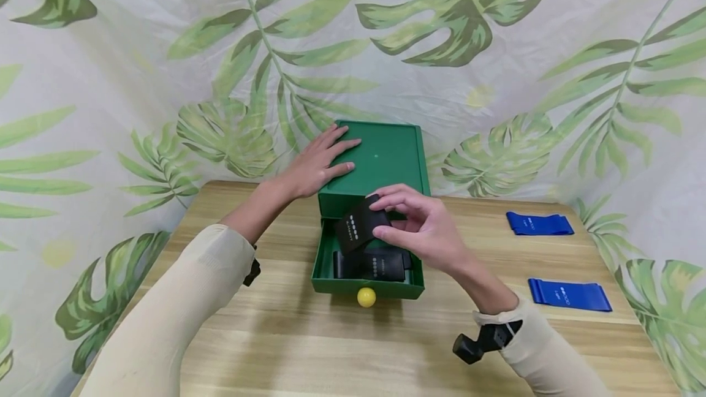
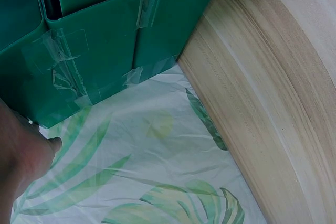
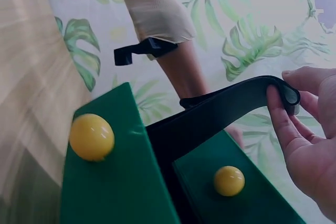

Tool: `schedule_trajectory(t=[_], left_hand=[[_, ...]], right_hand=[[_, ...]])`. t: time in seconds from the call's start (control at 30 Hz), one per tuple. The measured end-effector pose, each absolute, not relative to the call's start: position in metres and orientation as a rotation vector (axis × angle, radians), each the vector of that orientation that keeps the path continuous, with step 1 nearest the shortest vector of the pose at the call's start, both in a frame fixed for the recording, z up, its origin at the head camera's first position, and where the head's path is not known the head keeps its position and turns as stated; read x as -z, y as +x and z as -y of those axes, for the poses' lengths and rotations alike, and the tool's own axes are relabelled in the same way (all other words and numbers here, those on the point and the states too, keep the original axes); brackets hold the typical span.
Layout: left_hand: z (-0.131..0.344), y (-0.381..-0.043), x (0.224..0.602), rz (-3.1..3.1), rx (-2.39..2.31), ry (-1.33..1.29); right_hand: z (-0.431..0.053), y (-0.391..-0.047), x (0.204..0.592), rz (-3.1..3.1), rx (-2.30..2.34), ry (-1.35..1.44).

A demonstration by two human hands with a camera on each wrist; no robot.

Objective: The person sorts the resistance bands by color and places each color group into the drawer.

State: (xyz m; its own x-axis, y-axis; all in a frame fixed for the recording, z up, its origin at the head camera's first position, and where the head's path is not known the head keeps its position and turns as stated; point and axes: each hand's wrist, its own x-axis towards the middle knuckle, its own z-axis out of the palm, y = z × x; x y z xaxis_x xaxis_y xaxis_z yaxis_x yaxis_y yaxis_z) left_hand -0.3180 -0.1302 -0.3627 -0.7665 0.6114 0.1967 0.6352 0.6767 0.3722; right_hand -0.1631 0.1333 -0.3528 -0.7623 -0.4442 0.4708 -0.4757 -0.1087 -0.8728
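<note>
My left hand rests with spread fingers on the top of a green drawer box. In the left wrist view, part of that hand shows beside the box's taped green side. My right hand pinches a black resistance band with white dots and lettering, above the pulled-out drawer. A second black resistance band lies flat inside that drawer. The right wrist view shows the held band folded over, its end between the thumb and fingers of the right hand.
Two blue resistance bands, one farther back and one nearer, lie on the wooden table at the right. A yellow knob sits on the open drawer's front; another yellow knob marks a closed drawer. A leaf-patterned cloth hangs behind.
</note>
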Motion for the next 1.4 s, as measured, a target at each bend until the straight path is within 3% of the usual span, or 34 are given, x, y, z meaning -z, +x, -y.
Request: schedule_trajectory(t=[0.53,1.4], left_hand=[[0.131,-0.317,0.364,2.819,0.661,-1.05],[0.131,-0.315,0.36,2.828,0.71,-1.072]], right_hand=[[-0.122,-0.16,0.383,2.164,-2.083,1.019],[-0.158,-0.158,0.419,2.501,-1.316,0.935]])
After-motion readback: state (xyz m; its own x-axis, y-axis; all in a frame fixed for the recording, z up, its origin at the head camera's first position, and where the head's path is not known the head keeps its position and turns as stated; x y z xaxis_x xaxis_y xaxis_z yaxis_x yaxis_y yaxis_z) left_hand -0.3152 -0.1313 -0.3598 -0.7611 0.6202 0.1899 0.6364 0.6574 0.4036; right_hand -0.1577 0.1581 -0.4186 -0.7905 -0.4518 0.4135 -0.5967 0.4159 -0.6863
